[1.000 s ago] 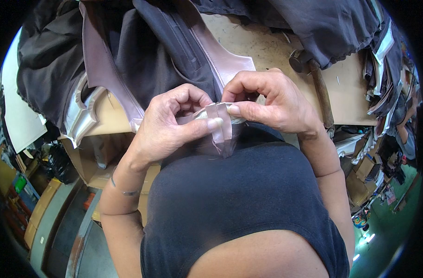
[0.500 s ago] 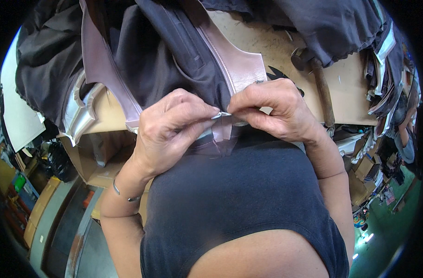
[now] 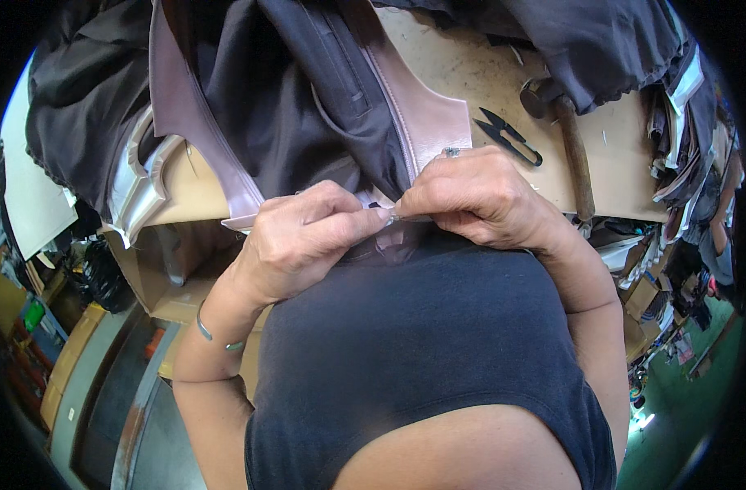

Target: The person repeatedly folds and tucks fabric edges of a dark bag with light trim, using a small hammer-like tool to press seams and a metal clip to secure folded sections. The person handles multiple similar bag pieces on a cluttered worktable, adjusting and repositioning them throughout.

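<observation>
- Mauve leather piece (image 3: 426, 122) is lying in the upper middle of the frame, on the wooden table (image 3: 479, 77), with its lower end hanging down to the hands.
- Its bottom tip is hiding behind the fingers, so it is hard to see.
- Left hand (image 3: 295, 237) is pinching that tip with closed fingers.
- Right hand (image 3: 471, 196) is pinching it too, touching the left one.
- Dark cloth (image 3: 299, 106) is covering much of the table and getting cut off at the top.
- Black snips (image 3: 508, 135) and a hammer (image 3: 573, 143) are lying at the upper right.
- Boxes at the far right are looking too blurry to tell what is inside.
</observation>
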